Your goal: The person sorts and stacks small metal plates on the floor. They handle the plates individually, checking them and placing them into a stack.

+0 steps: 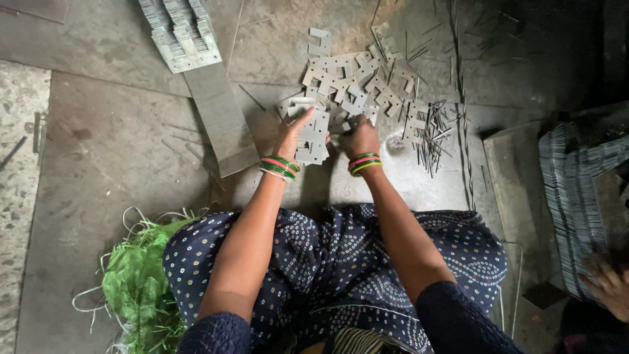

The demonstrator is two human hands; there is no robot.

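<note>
We see the left hand point(293, 134) closed around a stack of flat metal plates point(313, 141), held on edge just above the floor. The right hand point(360, 136) touches the stack's right side, fingers curled; what it grips we cannot tell. Loose plates point(357, 82) crowd the ground beyond, thin metal strips point(429, 134) to the right, a long metal bar point(219, 115) to the left. Bare grey floor point(111, 151) lies open further left. Another person's hand point(606, 282) works at the right edge.
</note>
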